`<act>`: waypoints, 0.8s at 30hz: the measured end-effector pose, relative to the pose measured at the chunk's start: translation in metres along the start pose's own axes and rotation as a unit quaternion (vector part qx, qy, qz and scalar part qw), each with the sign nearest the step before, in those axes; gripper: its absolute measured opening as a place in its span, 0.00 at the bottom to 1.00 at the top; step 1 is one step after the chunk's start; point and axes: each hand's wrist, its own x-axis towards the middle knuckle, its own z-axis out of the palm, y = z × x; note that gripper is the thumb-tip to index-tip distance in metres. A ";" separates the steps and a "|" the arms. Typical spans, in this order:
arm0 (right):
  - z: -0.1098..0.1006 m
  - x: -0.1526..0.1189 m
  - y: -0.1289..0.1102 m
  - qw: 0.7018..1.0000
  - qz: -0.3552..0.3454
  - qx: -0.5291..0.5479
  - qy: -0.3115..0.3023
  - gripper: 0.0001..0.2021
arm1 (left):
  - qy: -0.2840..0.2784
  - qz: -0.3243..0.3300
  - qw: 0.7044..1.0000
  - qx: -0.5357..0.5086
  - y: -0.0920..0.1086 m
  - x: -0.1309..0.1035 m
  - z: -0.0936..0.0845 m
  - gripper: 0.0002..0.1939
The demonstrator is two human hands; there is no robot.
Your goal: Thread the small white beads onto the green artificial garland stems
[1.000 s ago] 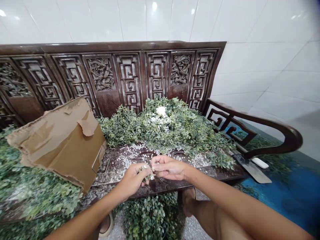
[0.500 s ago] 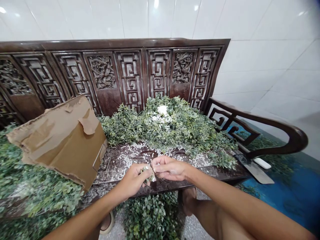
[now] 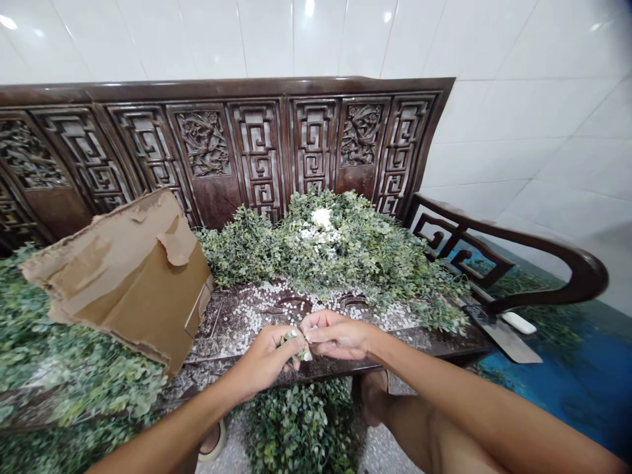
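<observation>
My left hand (image 3: 274,352) is closed around a small green leafy sprig (image 3: 292,341) with whitish bits at its tip. Against it, the fingertips of my right hand (image 3: 338,334) are pinched together; what lies between them is too small to name. Both hands meet over the front edge of a dark carved wooden bench (image 3: 326,368). Beyond them, many small white round pieces (image 3: 251,313) are scattered on the seat. A large heap of green leafy sprigs (image 3: 380,253) lies behind, with a pile of white pieces (image 3: 322,219) on top.
A torn cardboard piece (image 3: 123,283) leans at the left, with more greenery (image 3: 103,388) around it. Green sprigs (image 3: 301,428) stand on the floor between my legs. At the right are the curved armrest (image 3: 587,273), a flat dark object (image 3: 508,342) and a white oval case (image 3: 518,322).
Both hands stay together at nearly the same spot, with only a slight shift of the fingers and the sprig. The rest looks the same.
</observation>
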 end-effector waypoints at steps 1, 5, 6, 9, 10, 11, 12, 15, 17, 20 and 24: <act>0.000 0.000 0.000 1.000 -0.002 0.000 0.000 0.13 | 0.001 -0.001 1.000 -0.002 0.001 0.000 0.000 0.21; 0.001 -0.001 0.001 1.000 -0.003 -0.004 -0.003 0.13 | 0.004 -0.002 1.000 -0.001 0.001 -0.001 0.001 0.22; 0.001 -0.002 0.001 1.000 -0.002 -0.006 -0.002 0.13 | 0.003 -0.002 1.000 0.001 0.000 -0.001 0.001 0.22; 0.003 -0.003 0.001 1.000 0.001 -0.010 0.011 0.13 | 0.005 -0.005 1.000 0.003 -0.002 -0.001 0.002 0.22; 0.003 -0.003 0.001 1.000 0.000 -0.010 0.014 0.13 | 0.005 -0.006 1.000 0.003 -0.003 -0.001 0.002 0.22; 0.004 -0.004 0.001 1.000 0.000 -0.011 0.015 0.13 | 0.004 -0.004 1.000 0.004 -0.004 -0.001 0.003 0.22; 0.004 -0.004 0.001 1.000 0.002 -0.013 0.014 0.13 | 0.004 -0.002 1.000 0.005 -0.005 -0.001 0.003 0.22; 0.004 -0.005 0.002 1.000 0.005 -0.014 0.010 0.13 | 0.002 -0.002 1.000 0.006 -0.007 -0.002 0.004 0.22; 0.003 -0.004 0.003 1.000 0.002 -0.011 0.009 0.12 | 0.004 -0.009 1.000 0.004 -0.007 -0.003 0.004 0.22; 0.001 -0.003 0.005 1.000 -0.001 0.005 0.009 0.13 | 0.003 -0.012 1.000 0.004 -0.007 -0.001 0.003 0.22; 0.000 0.002 0.006 0.998 0.002 0.050 0.045 0.13 | -0.003 0.003 1.000 0.011 -0.007 0.005 0.001 0.22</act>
